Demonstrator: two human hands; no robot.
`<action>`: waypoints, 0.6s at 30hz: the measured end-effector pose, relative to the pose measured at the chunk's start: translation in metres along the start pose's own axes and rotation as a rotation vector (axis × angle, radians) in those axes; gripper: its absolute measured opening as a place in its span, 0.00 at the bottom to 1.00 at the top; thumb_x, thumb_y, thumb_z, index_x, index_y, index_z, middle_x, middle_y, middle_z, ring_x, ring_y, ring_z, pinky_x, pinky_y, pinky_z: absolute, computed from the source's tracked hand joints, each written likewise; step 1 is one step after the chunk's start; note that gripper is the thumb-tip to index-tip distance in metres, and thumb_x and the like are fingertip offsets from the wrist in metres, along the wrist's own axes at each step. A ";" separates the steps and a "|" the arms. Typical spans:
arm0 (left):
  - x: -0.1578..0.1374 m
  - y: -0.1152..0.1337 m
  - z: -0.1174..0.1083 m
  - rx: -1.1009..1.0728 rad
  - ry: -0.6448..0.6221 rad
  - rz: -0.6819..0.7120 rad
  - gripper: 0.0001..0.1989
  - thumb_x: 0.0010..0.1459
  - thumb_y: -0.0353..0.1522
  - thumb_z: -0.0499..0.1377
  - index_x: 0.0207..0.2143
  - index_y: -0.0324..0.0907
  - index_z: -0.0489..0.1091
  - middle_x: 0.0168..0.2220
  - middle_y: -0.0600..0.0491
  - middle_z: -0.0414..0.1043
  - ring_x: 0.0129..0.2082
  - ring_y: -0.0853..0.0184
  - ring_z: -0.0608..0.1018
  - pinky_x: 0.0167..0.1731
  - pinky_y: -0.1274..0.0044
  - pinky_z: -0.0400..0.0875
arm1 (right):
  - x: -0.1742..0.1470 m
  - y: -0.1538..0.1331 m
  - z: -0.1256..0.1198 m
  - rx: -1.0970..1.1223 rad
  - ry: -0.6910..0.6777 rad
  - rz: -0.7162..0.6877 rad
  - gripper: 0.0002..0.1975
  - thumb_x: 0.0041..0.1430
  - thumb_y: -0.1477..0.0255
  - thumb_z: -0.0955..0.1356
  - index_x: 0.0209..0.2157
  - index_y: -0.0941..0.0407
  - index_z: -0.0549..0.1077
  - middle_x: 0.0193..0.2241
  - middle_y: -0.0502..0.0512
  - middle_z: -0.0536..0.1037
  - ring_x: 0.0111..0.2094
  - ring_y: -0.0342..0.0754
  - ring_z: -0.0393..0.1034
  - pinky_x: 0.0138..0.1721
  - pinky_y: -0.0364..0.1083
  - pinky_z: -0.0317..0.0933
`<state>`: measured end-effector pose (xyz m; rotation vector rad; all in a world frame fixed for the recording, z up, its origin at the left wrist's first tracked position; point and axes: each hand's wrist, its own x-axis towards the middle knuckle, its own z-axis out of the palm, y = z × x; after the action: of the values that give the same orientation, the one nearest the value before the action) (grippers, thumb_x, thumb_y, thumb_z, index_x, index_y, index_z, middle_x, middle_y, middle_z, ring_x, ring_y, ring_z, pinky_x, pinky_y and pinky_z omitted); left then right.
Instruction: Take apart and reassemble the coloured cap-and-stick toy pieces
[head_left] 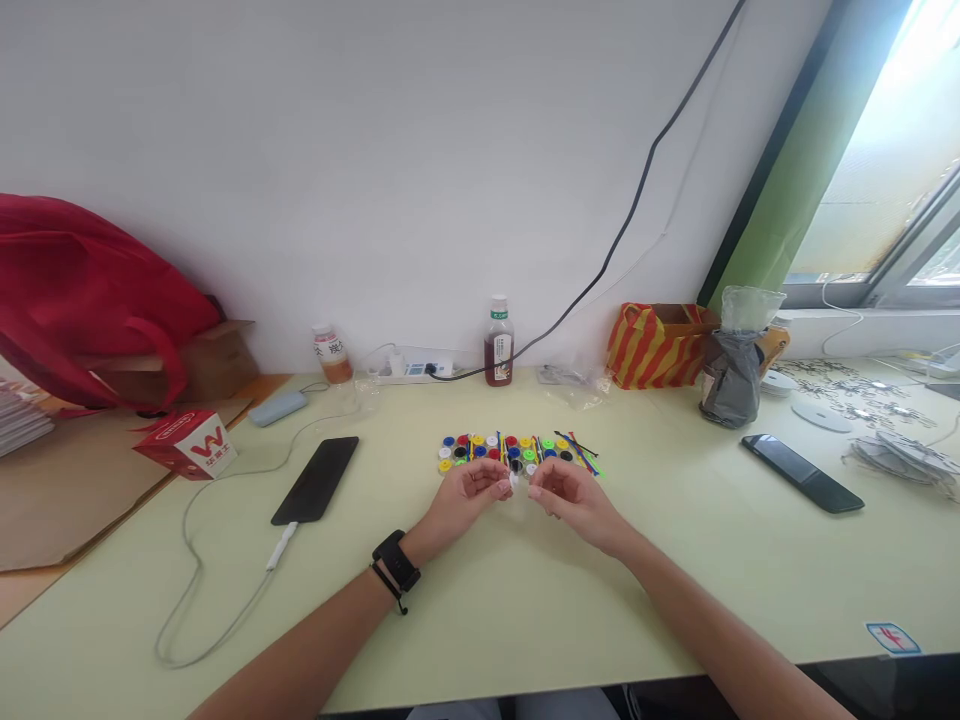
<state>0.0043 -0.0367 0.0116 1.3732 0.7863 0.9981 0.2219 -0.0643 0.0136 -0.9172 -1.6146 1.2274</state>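
Our left hand and right hand curl their fingers; whether either pinches anything, we cannot tell. A small white piece shows between them; colourful round pieces lie just beyond on our worktop.

Seemingly a small workroom: table, power strip, window

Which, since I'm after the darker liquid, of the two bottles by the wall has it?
The green-banded bottle: its liquid is dark brown, while the other bottle, further left, holds lighter amber.
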 end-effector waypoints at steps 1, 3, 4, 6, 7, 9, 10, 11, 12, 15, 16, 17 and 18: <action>0.000 0.001 0.001 0.002 -0.008 -0.002 0.16 0.52 0.40 0.72 0.38 0.39 0.78 0.36 0.49 0.77 0.37 0.66 0.78 0.44 0.72 0.75 | 0.000 0.001 0.001 -0.009 0.010 -0.013 0.17 0.60 0.54 0.71 0.37 0.54 0.72 0.32 0.51 0.72 0.28 0.43 0.63 0.29 0.43 0.62; -0.001 0.002 0.001 0.002 -0.017 -0.008 0.16 0.52 0.40 0.72 0.38 0.39 0.78 0.37 0.49 0.77 0.37 0.66 0.78 0.44 0.72 0.75 | 0.001 0.003 0.001 -0.039 0.004 -0.027 0.17 0.61 0.57 0.71 0.44 0.52 0.72 0.39 0.54 0.75 0.32 0.44 0.66 0.31 0.44 0.64; -0.001 0.003 0.001 0.001 -0.018 -0.009 0.16 0.52 0.40 0.72 0.38 0.39 0.78 0.37 0.49 0.77 0.37 0.66 0.78 0.44 0.73 0.75 | 0.000 0.004 0.001 -0.054 -0.005 -0.028 0.17 0.62 0.57 0.71 0.47 0.52 0.72 0.42 0.55 0.75 0.33 0.45 0.67 0.32 0.45 0.66; -0.001 0.003 0.001 -0.002 -0.021 -0.010 0.16 0.53 0.40 0.72 0.38 0.39 0.78 0.37 0.49 0.77 0.38 0.66 0.78 0.44 0.73 0.75 | -0.001 0.006 0.001 -0.076 -0.018 -0.025 0.18 0.62 0.59 0.71 0.51 0.50 0.71 0.44 0.56 0.75 0.34 0.46 0.69 0.32 0.45 0.67; -0.001 0.002 0.001 -0.002 -0.023 -0.008 0.16 0.53 0.40 0.72 0.38 0.39 0.78 0.38 0.49 0.77 0.38 0.66 0.78 0.45 0.73 0.75 | -0.001 0.007 0.000 -0.087 -0.021 -0.024 0.19 0.62 0.59 0.71 0.53 0.50 0.71 0.45 0.56 0.75 0.35 0.46 0.69 0.33 0.46 0.67; 0.000 0.001 0.000 -0.003 -0.024 -0.001 0.15 0.54 0.40 0.72 0.38 0.39 0.78 0.38 0.49 0.77 0.38 0.66 0.78 0.45 0.73 0.75 | -0.002 0.008 0.001 -0.097 -0.022 -0.020 0.23 0.62 0.60 0.71 0.57 0.48 0.69 0.46 0.56 0.75 0.34 0.46 0.69 0.33 0.46 0.67; 0.000 0.000 0.000 -0.003 -0.021 0.002 0.15 0.54 0.40 0.71 0.38 0.39 0.78 0.38 0.49 0.77 0.39 0.66 0.79 0.45 0.73 0.75 | -0.002 0.009 0.001 -0.090 -0.018 -0.017 0.26 0.62 0.61 0.71 0.60 0.47 0.67 0.46 0.56 0.75 0.34 0.45 0.69 0.33 0.46 0.67; 0.001 -0.001 0.000 -0.004 -0.017 0.004 0.15 0.54 0.40 0.71 0.38 0.39 0.78 0.38 0.49 0.77 0.39 0.65 0.79 0.46 0.73 0.75 | -0.002 0.009 0.001 -0.076 -0.010 -0.015 0.28 0.62 0.61 0.71 0.62 0.46 0.65 0.46 0.55 0.74 0.32 0.44 0.68 0.33 0.46 0.67; 0.001 -0.002 -0.001 -0.005 -0.012 0.006 0.15 0.54 0.40 0.71 0.38 0.39 0.78 0.38 0.49 0.77 0.39 0.65 0.79 0.46 0.72 0.75 | -0.002 0.009 0.001 -0.062 -0.003 -0.013 0.29 0.62 0.60 0.71 0.62 0.46 0.64 0.47 0.55 0.74 0.31 0.44 0.67 0.33 0.47 0.66; 0.002 -0.004 -0.002 0.002 0.003 0.005 0.16 0.53 0.40 0.72 0.39 0.39 0.77 0.37 0.49 0.77 0.38 0.65 0.79 0.46 0.72 0.75 | -0.001 0.011 0.000 -0.113 0.011 -0.034 0.14 0.63 0.58 0.70 0.46 0.51 0.75 0.40 0.53 0.73 0.28 0.43 0.64 0.30 0.46 0.63; 0.002 -0.005 -0.002 0.005 0.003 0.003 0.16 0.53 0.40 0.72 0.39 0.39 0.77 0.37 0.49 0.77 0.37 0.66 0.79 0.45 0.71 0.75 | 0.000 0.012 -0.001 -0.159 0.006 -0.049 0.13 0.63 0.58 0.69 0.35 0.53 0.75 0.34 0.52 0.72 0.27 0.42 0.62 0.29 0.46 0.60; 0.002 -0.005 -0.003 0.007 0.002 0.001 0.17 0.53 0.40 0.72 0.39 0.39 0.77 0.37 0.49 0.77 0.37 0.66 0.79 0.45 0.71 0.75 | 0.001 0.013 -0.002 -0.202 -0.001 -0.064 0.19 0.64 0.57 0.69 0.25 0.55 0.71 0.29 0.51 0.69 0.26 0.42 0.60 0.28 0.45 0.58; 0.002 -0.005 -0.003 0.007 0.000 -0.001 0.17 0.53 0.40 0.72 0.39 0.39 0.77 0.37 0.49 0.77 0.37 0.66 0.79 0.45 0.71 0.75 | 0.002 0.014 -0.003 -0.232 -0.005 -0.074 0.25 0.64 0.57 0.68 0.19 0.56 0.64 0.25 0.49 0.65 0.25 0.42 0.58 0.28 0.45 0.55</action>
<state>0.0029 -0.0335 0.0063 1.3784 0.7909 0.9959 0.2248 -0.0583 0.0008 -0.9879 -1.8056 1.0061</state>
